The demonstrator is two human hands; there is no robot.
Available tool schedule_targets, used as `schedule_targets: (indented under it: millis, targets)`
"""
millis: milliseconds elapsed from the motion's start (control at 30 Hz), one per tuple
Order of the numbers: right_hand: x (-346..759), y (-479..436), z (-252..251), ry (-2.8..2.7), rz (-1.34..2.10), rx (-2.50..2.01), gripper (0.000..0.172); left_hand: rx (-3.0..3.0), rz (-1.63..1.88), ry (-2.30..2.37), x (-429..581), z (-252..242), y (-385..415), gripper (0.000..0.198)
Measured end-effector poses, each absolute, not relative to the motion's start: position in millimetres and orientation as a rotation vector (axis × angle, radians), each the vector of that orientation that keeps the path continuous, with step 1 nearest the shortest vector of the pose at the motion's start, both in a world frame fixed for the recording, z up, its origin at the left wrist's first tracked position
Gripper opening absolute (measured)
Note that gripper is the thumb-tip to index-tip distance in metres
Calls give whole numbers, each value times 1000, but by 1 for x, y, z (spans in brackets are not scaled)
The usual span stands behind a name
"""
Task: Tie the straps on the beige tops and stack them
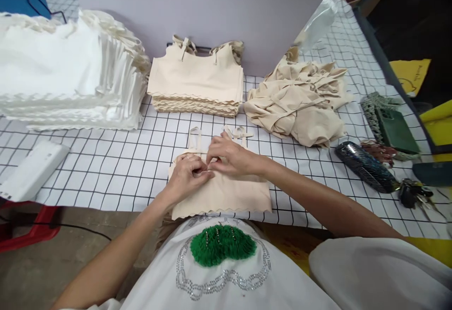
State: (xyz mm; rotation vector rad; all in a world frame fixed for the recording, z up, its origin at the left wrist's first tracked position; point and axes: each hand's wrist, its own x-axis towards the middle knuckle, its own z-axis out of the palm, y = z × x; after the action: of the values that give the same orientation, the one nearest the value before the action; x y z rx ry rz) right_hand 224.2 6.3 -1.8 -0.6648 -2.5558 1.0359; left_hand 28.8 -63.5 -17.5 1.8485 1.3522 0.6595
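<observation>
A beige camisole top (226, 194) lies spread out in front of me near the table's front edge, its scalloped hem toward me and its straps (195, 137) pointing away. My left hand (188, 172) is closed in a pinch on the fabric at the neckline. Close beside it, my right hand (229, 156) is also closed, thumb and fingers pinching the same neckline edge. The fingertips of both hands almost meet, and the small spot between them is mostly hidden. Behind the hands sits a neat stack of matching beige tops (197, 77).
A tall stack of white garments (70, 70) stands at left, with a white device (33, 169) before it. Rumpled beige tops (300, 103) lie in a heap right of centre. Farther right are a black glossy case (367, 166), keys (415, 194) and a green phone (397, 130).
</observation>
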Motion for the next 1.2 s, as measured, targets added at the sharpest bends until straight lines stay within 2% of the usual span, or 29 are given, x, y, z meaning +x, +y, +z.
schedule_targets:
  millis: [67, 167, 267, 467, 633, 967, 1067, 1200]
  targets:
    - [220, 22, 8, -2483, 1108, -651, 5, 1797, 663, 1312, 25, -12, -63, 27]
    - [220, 47, 24, -2383, 1085, -575, 21, 1751, 607, 1294, 14, -6, -65, 24]
    - [238, 63, 31, -2258, 958, -652, 26, 1787, 566, 1381, -1, -4, -69, 20]
    - [289, 62, 6, -2064, 660, -1176, 13, 1964, 862, 1644, -9, 5, -58, 26]
    - [281, 43, -12, -2322, 368, -1372, 17, 2107, 688, 1461, 22, 1, -14, 17]
    - [288, 39, -12, -2561, 105, -1350, 12, 2100, 587, 1480, 78, -25, 65, 17]
    - [290, 43, -11, -2501, 3, -1250, 20, 1948, 589, 1419, 78, -21, 66, 19]
    - [295, 50, 4, -2264, -113, -1105, 25, 1511, 703, 1154, 76, -8, 66, 34]
